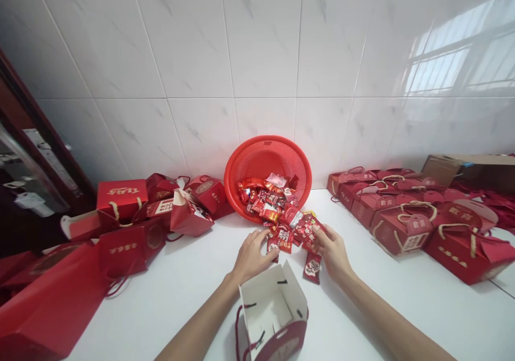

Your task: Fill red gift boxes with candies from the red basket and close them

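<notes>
A red plastic basket leans tilted against the wall, with small red wrapped snack packets spilling from it onto the table. My right hand pinches a red snack packet at the front of the pile. Another packet lies on the table beside that hand. On the other side, my left hand has its thumb and fingers apart around a small packet at the pile's edge. Between my forearms stands an open gift box, white inside, with a dark red cord; no packets show in it.
Closed red gift boxes with rope handles stand in rows at the right. More red boxes are crowded at the left, some open. A cardboard carton sits at the far right. The tiled wall bounds the white table behind.
</notes>
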Tool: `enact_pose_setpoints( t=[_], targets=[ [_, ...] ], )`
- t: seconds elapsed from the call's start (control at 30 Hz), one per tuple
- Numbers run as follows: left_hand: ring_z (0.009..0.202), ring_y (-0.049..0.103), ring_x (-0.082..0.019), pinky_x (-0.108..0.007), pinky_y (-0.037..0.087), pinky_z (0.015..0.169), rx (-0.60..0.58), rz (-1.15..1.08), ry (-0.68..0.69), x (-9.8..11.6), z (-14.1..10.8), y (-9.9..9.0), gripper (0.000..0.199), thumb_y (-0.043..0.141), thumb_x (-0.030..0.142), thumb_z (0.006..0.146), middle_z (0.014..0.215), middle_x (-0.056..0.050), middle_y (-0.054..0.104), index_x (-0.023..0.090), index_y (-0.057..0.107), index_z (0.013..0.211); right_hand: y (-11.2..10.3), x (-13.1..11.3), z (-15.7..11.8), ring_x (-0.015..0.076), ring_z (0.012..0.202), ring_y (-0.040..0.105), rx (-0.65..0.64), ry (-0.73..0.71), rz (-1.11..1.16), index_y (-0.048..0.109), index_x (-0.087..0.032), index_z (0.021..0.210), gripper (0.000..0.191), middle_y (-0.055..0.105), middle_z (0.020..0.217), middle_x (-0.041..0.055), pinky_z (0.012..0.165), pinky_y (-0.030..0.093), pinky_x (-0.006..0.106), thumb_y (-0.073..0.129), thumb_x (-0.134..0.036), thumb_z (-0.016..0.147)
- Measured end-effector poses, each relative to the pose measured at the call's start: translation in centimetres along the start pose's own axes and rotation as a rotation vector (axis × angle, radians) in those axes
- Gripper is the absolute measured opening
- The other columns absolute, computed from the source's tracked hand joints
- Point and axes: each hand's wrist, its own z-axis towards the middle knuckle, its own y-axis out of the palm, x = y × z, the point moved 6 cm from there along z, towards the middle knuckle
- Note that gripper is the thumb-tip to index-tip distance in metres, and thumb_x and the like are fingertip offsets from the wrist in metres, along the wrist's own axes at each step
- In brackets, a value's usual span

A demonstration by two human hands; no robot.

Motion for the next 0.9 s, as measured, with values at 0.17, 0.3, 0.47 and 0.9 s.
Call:
enact_pose_setpoints(
  t=[0.17,0.3,0.47,0.9],
  targets=[
    [0.1,0.064,-0.03,-0.043,0.05,0.092,-0.009,0.043,0.02,-0.1,0.0,0.5,0.052,0.068,0.026,0.074,0.106,-0.011,0.071,0.017,0.065,0.126,-0.3,0.6,0.3,0.0158,0.057,0.063,0.009,0.024,0.055,0.068,-0.018,0.082,0.05,0.073,0.074,0.0025,0.054,0.05,0.027,0.089,-0.057,0.058],
    [0.098,0.067,-0.025,-0.038,0.052,0.09,0.054,-0.037,0.046,-0.7,0.1,0.6,0.051,0.058,0.012,0.076,0.111,-0.009,0.072,0.019,0.064,0.127,-0.2,0.2,0.0,0.0186,0.062,0.068,0.024,0.06,0.091,0.071,-0.017,0.082,0.052,0.076,0.078,0.0049,0.057,0.054,0.028,0.091,-0.055,0.054],
    [0.105,0.067,-0.025,-0.04,0.052,0.095,0.143,-0.102,0.076,-1.6,0.4,0.4,0.049,0.057,0.009,0.076,0.115,-0.01,0.071,0.019,0.066,0.123,-0.2,-0.3,0.0,0.0199,0.065,0.07,0.015,0.084,0.139,0.072,-0.016,0.082,0.048,0.077,0.078,0.0056,0.06,0.057,0.03,0.092,-0.05,0.054],
    [0.103,0.065,-0.023,-0.037,0.051,0.096,-0.141,-0.172,0.385,3.6,0.9,1.5,0.023,0.064,0.023,0.085,0.111,-0.008,0.068,0.023,0.076,0.105,-1.2,-1.5,0.9,0.014,0.045,0.057,0.115,0.052,0.185,0.061,-0.018,0.074,0.049,0.064,0.056,-0.0021,0.037,0.042,0.023,0.09,-0.051,0.051]
  ],
)
